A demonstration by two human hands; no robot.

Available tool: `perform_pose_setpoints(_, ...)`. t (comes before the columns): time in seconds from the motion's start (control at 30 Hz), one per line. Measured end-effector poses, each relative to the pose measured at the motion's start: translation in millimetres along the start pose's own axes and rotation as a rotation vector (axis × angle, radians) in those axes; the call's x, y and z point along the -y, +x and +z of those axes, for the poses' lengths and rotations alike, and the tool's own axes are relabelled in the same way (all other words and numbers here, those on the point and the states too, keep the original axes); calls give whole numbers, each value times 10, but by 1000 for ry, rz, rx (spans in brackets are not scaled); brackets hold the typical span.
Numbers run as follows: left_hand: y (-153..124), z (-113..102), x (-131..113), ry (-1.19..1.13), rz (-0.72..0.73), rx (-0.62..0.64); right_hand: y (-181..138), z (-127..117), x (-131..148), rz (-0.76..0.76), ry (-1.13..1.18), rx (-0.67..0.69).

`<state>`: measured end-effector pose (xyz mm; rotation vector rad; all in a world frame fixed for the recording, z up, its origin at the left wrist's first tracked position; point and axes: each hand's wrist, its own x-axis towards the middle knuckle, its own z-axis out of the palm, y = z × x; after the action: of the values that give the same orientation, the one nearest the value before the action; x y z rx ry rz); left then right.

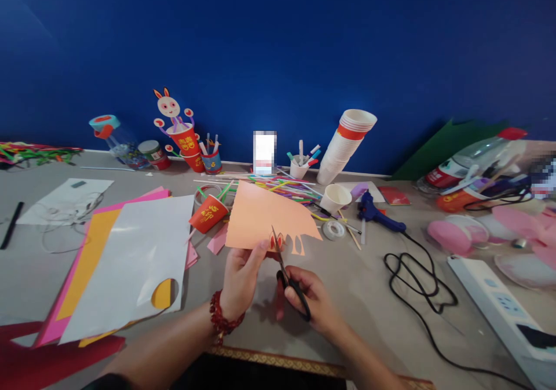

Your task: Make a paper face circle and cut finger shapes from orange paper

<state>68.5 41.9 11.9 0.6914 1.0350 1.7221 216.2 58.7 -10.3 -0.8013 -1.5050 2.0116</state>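
Observation:
In the middle of the head view, my left hand (245, 277) pinches the lower edge of a sheet of orange paper (264, 213) between thumb and fingers. Two small red ear-like shapes (275, 241) show on the paper by my thumb. My right hand (310, 294) grips black-handled scissors (297, 297), their blades lying across the paper beside those shapes. Cut-out gaps run along the sheet's lower right edge. Whether the blades are fully closed I cannot tell. A red paper cup (209, 212) leans just left of the paper.
White, orange and pink sheets (134, 251) lie on the left. Behind the paper are loose coloured sticks (286, 186) and a cup of markers (299, 165). On the right are stacked paper cups (346, 146), a blue glue gun (376, 213), its black cord and a power strip (499, 303).

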Motion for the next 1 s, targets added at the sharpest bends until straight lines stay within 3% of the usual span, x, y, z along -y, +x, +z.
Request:
perform_pose_setpoints(0.7, -35, 27, -6, -44, -21, -11, -41, 60, 2, 7, 42, -45)
perform_pose_setpoints(1.0, -32, -30, 19, 14, 6, 43, -44, 35, -34, 3, 54, -14)
